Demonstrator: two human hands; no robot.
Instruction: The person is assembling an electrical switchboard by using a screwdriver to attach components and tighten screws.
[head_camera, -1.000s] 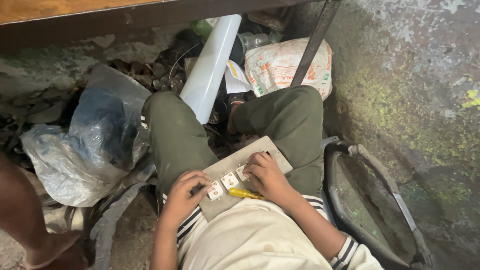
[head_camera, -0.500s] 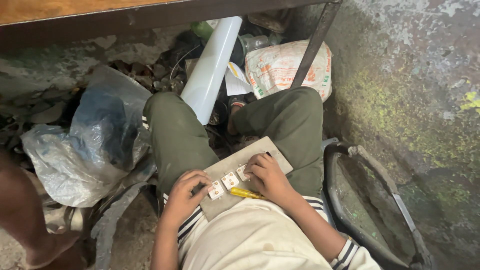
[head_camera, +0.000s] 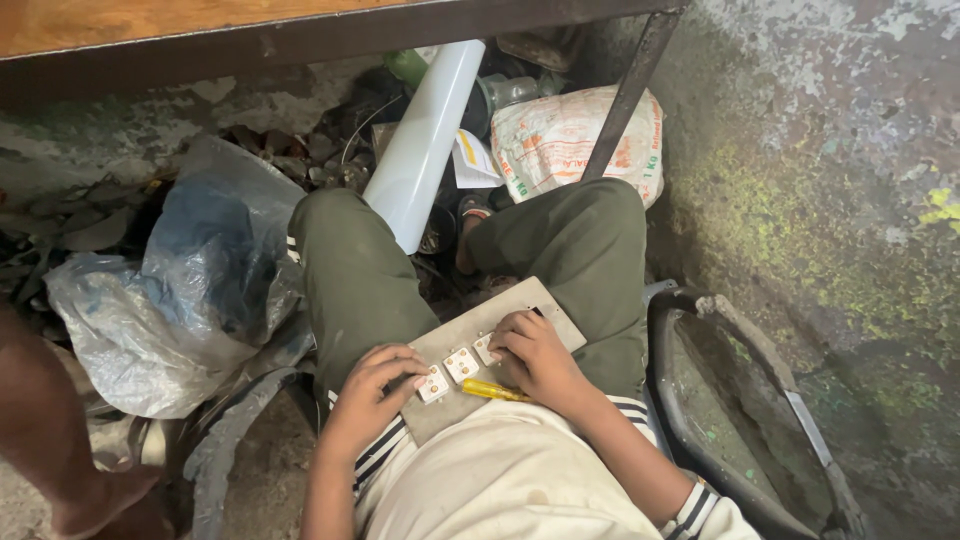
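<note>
A flat grey rectangular switch board (head_camera: 520, 325) was steadied on the lap, its white square sockets (head_camera: 460, 366) pressed under the left hand (head_camera: 368, 392). A yellow-handled screwdriver (head_camera: 492, 391) was grasped by the right hand (head_camera: 535, 355).

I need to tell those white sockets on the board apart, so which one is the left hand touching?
The leftmost socket: the left hand has fingers on its edge. The middle socket lies bare, and the right hand partly covers the third.

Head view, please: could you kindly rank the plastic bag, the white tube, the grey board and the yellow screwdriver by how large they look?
1. Plastic bag, largest.
2. White tube and grey board: look alike; the board is partly covered by both hands and nearer the camera, so unranked.
3. Yellow screwdriver, smallest, part hidden under the right hand.
</note>
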